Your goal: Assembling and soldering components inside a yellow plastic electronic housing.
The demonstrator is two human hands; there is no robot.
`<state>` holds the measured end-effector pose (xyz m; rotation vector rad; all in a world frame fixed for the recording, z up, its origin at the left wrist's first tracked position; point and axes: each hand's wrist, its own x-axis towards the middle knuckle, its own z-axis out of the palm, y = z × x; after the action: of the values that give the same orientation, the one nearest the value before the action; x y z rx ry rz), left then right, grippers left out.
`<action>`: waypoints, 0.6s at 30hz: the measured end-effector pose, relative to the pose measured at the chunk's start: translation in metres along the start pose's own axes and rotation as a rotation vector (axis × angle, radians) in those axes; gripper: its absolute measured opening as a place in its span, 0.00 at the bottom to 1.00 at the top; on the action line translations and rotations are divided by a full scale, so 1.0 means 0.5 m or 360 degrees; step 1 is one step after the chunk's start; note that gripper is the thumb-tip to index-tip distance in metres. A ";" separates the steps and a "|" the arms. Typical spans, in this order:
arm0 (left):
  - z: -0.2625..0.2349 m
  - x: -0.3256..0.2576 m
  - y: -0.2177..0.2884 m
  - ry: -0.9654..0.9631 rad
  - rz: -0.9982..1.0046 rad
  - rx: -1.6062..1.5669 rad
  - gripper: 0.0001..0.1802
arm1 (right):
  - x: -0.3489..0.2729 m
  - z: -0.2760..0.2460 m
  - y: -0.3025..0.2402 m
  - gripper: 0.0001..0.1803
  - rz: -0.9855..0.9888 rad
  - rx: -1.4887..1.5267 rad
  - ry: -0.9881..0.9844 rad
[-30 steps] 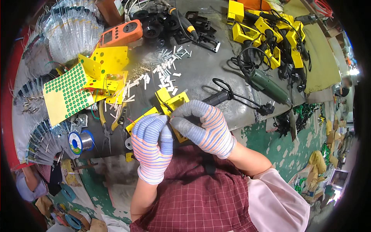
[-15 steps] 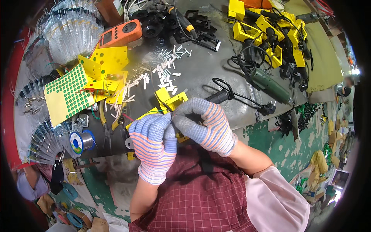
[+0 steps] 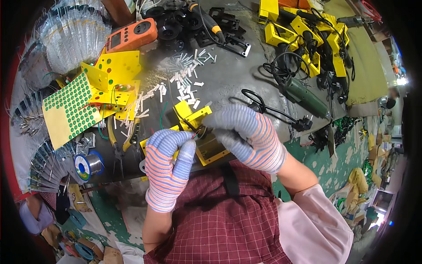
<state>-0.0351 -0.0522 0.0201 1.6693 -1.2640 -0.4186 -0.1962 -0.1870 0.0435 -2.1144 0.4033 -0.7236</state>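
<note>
Nearest, at the bench's front edge: left hand (image 3: 169, 169) in a striped glove, curled shut around the near end of a yellow bracket (image 3: 193, 132), fingers covering that end. Right hand (image 3: 248, 134), gloved alike, pinched closed on the bracket's middle, where thin wires (image 3: 194, 131) meet a small dark part; exactly what the fingertips hold there too small and too covered to make out. Bracket held just above the table (image 3: 228, 75), its lower half hidden behind both gloves.

Just left: solder spool (image 3: 88, 163), pliers (image 3: 115, 147) and a sheet of green dots (image 3: 70, 110), partly overlapped by more yellow brackets (image 3: 115, 75). Clear bags at the far left blurred and bent by the lens.

Beyond the hands: scattered white sleeves (image 3: 182, 77), black scissors (image 3: 254, 99) with a cable running right to a plug. Green power tool (image 3: 303, 94) beside them.

Farthest: orange meter (image 3: 132, 34), soldering iron (image 3: 213, 24) lying over black parts, yellow housings (image 3: 303, 35) tangled in black leads, top ones cut off by the frame's rim.
</note>
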 end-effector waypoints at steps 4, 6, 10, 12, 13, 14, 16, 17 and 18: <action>-0.010 0.001 -0.004 -0.0052 0.0007 -0.0010 0.06 | 0.030 -0.003 -0.002 0.20 -0.0311 -0.0351 -0.0098; -0.009 0.002 -0.005 -0.0055 0.0043 0.0001 0.06 | 0.030 0.008 0.013 0.17 -0.0389 -0.0419 -0.0051; 0.008 0.001 0.001 0.0133 0.0298 0.0324 0.07 | 0.031 0.019 0.012 0.11 -0.0458 -0.0604 -0.0050; 0.021 -0.002 -0.009 0.0244 0.0469 0.0530 0.08 | 0.034 0.016 0.005 0.11 -0.0489 -0.0657 -0.0028; 0.030 -0.004 -0.018 0.0318 0.0446 0.0506 0.09 | 0.035 0.011 0.005 0.11 -0.0467 -0.0618 0.0046; 0.035 -0.005 -0.025 0.0390 0.0423 0.0480 0.09 | 0.037 0.002 0.005 0.12 -0.0444 -0.0581 0.0121; 0.040 -0.015 -0.032 0.0409 0.0335 0.0398 0.08 | 0.033 -0.038 0.014 0.12 -0.0372 -0.0584 0.0002; 0.046 -0.021 -0.039 0.0549 0.0172 0.0122 0.07 | 0.030 -0.051 0.009 0.11 -0.0368 -0.0635 -0.0107; 0.051 -0.027 -0.045 0.0673 0.0007 -0.0158 0.07 | 0.024 -0.057 0.002 0.11 -0.0353 -0.0688 -0.0211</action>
<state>-0.0470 -0.0529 -0.0142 1.5676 -0.9179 -0.1119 -0.2048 -0.2113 0.0604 -2.6303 0.2711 -0.6577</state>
